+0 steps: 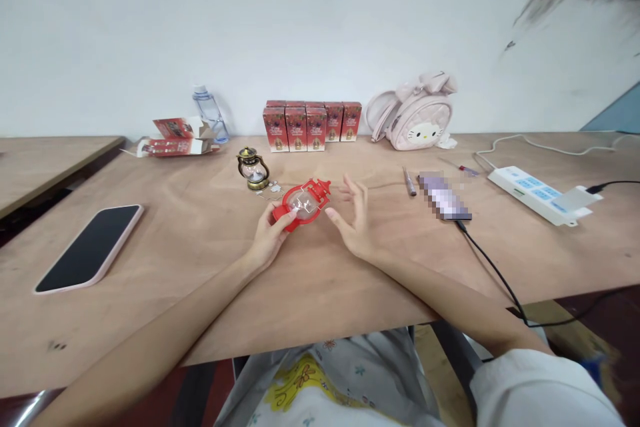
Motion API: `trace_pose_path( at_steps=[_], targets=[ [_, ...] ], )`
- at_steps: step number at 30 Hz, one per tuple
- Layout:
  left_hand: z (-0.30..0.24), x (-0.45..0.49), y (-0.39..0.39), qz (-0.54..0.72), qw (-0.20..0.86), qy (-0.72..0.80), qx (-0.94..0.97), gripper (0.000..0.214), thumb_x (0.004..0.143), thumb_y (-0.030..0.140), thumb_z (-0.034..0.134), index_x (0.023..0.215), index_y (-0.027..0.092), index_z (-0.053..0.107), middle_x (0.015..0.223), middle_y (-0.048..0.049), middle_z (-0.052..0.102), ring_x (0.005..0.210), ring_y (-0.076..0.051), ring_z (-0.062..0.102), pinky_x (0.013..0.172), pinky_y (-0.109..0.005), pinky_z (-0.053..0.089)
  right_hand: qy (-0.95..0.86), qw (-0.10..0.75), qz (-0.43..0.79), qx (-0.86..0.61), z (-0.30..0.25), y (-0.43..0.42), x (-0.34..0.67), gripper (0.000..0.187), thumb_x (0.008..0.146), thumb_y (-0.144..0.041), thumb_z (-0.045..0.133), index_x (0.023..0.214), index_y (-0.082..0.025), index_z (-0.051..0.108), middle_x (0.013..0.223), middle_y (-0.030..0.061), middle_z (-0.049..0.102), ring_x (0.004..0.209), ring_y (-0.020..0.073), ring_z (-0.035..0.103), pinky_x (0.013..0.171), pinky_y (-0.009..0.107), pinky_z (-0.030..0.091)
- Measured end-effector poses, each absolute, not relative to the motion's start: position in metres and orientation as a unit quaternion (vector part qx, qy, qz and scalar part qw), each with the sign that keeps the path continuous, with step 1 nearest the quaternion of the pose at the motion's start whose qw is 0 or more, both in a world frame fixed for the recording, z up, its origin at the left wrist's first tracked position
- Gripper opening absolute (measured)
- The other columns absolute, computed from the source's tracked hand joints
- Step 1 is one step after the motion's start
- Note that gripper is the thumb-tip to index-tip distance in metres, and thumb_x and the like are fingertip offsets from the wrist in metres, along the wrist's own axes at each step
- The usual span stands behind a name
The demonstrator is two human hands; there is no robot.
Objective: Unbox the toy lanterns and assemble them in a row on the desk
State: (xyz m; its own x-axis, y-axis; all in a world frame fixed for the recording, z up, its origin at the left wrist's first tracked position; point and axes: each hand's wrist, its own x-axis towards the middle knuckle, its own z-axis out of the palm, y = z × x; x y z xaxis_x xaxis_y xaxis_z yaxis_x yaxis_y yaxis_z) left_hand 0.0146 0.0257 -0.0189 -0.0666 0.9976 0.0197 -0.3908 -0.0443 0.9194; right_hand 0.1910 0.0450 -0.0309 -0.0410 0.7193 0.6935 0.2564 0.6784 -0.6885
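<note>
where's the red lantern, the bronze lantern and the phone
red lantern point(304, 202), head view, on its clear globe
bronze lantern point(253, 171), head view, on the middle of its body
phone point(90, 248), head view, on its dark screen

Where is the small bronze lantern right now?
In the head view, the bronze lantern stands on the table, left of centre, just behind the red lantern held in the left hand.

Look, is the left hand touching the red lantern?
Touching. In the head view the left hand grips one end of the red lantern, fingers on it.
</note>
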Motion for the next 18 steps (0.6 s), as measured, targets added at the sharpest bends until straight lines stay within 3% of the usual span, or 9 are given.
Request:
trace_pose_path(
  at_steps=[2,4,7,12,15,18],
  targets=[
    [-0.021,0.015,0.024,0.603,0.546,0.411,0.412,0.038,0.06,0.034,0.078,0.083,0.018,0.053,0.082,0.0026,0.059,0.076,-0.01,0.056,0.073,-0.023,0.048,-0.685,0.57,0.323,-0.319,-0.039,0.049,0.185,0.067,0.083,-0.047,0.058,0.14,-0.027,0.03,0.137,0.0117,0.044,0.12,0.0205,0.051,0.099,0.04,0.046],
    [-0.024,0.015,0.021,0.573,0.53,0.428,0.456,0.038,0.063,0.038,0.077,0.086,0.018,0.053,0.083,0.002,0.059,0.076,-0.012,0.057,0.073,-0.025,0.048,-0.673,0.539,0.417,-0.288,-0.045,0.052,0.179,0.066,0.081,-0.052,0.059,0.135,-0.024,0.035,0.132,0.0117,0.052,0.118,0.0202,0.055,0.098,0.039,0.048],
    [-0.026,0.017,0.018,0.512,0.525,0.444,0.515,0.039,0.066,0.042,0.073,0.091,0.019,0.053,0.086,0.0006,0.061,0.079,-0.015,0.058,0.075,-0.029,0.048,-0.638,0.543,0.462,-0.291,-0.049,0.055,0.174,0.061,0.074,-0.055,0.065,0.123,-0.022,0.046,0.118,0.0097,0.063,0.106,0.0199,0.063,0.092,0.038,0.052],
    [-0.02,0.007,0.024,0.53,0.449,0.445,0.566,0.043,0.068,0.038,0.071,0.104,0.021,0.055,0.106,-0.0051,0.062,0.098,-0.019,0.057,0.09,-0.033,0.043,-0.591,0.608,0.396,-0.353,-0.044,0.073,0.186,0.058,0.071,-0.05,0.069,0.118,-0.021,0.049,0.113,0.0094,0.065,0.101,0.0199,0.065,0.09,0.038,0.053],
    [-0.01,-0.023,0.039,0.621,0.308,0.471,0.546,0.029,0.075,0.035,0.064,0.099,0.02,0.056,0.102,-0.0042,0.061,0.096,-0.018,0.056,0.089,-0.032,0.041,-0.58,0.624,0.33,-0.407,-0.046,0.092,0.205,0.064,0.069,-0.046,0.072,0.12,-0.019,0.046,0.118,0.0118,0.062,0.102,0.0208,0.063,0.091,0.04,0.051],
    [0.001,-0.073,0.063,0.618,0.152,0.571,0.519,0.021,0.077,0.027,0.058,0.095,0.017,0.057,0.102,-0.0057,0.059,0.097,-0.02,0.053,0.091,-0.036,0.039,-0.575,0.616,0.269,-0.467,-0.051,0.107,0.222,0.061,0.069,-0.043,0.072,0.119,-0.018,0.048,0.12,0.014,0.06,0.103,0.0224,0.062,0.09,0.043,0.05]
  ],
)
